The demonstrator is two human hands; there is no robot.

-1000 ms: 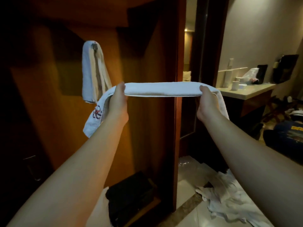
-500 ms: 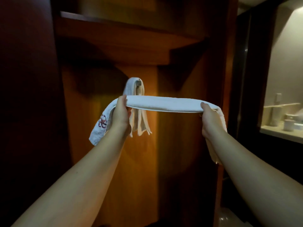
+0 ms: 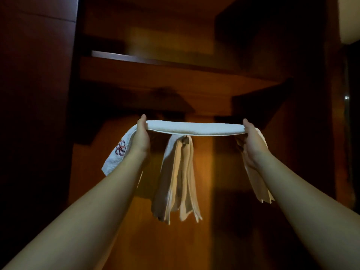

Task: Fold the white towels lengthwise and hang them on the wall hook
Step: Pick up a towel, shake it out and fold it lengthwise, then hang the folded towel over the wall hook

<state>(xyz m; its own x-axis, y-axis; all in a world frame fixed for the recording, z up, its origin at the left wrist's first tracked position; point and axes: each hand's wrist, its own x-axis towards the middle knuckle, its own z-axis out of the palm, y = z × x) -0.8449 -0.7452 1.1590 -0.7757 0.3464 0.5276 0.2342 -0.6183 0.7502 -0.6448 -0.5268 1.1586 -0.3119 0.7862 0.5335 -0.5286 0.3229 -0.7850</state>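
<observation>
Compared with the frame half a second earlier, both hands had risen with the folded white towel (image 3: 194, 129), so that its stretched span lay level across the top of the hanging towel (image 3: 176, 180) instead of in front of its middle; the view had also tilted upward, showing more of the wooden shelf (image 3: 175, 63) above. The left hand (image 3: 141, 137) gripped the folded white towel near one end, thumb on top and fingers curled beneath it. The right hand (image 3: 253, 141) gripped it near the other end in the same way. Between the hands the towel was pulled taut and roughly horizontal, folded into a narrow band. Its left end drooped past the left wrist and bore a red embroidered emblem (image 3: 120, 150). Its right end hung down behind the right forearm. The hanging towel, also folded lengthwise, draped down from a point just under the middle of the held band; the wall hook itself was hidden by the cloth, and whether the two towels touched could not be told. Behind them stood the wooden back panel (image 3: 202, 191) of a dim closet recess, lit warm orange at centre and dark at both sides.
</observation>
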